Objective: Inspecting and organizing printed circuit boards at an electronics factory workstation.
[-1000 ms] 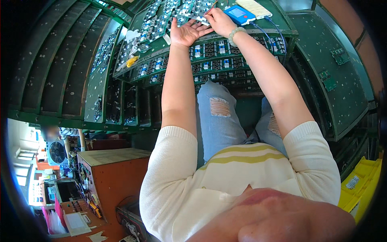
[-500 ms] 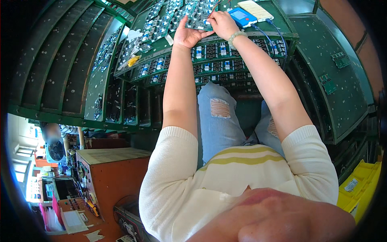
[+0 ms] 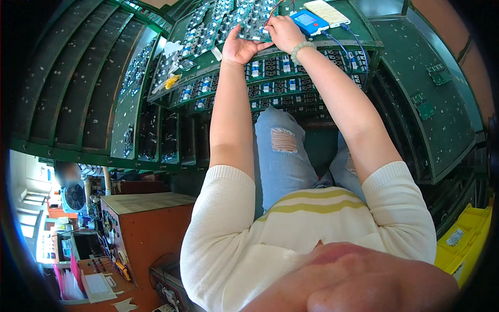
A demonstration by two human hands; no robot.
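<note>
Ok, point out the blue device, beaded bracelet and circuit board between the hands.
Blue device (image 3: 310,23), head view: its front face.
Beaded bracelet (image 3: 297,49), head view: its beads.
Circuit board (image 3: 254,35), head view: its exposed surface.

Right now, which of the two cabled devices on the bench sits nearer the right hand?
The blue device, beside the right hand; the cream device lies farther right, past the blue one.

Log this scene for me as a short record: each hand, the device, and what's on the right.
Left hand: open, palm up, at the near edge of a circuit board; contact unclear
Right hand: fingers bent at the board's right side, near a red wire; grip unclear
Device: blue, with a screen, lying beside a cream slab
Right side: two green boards on a green surface; nearer the person, a yellow container
</note>
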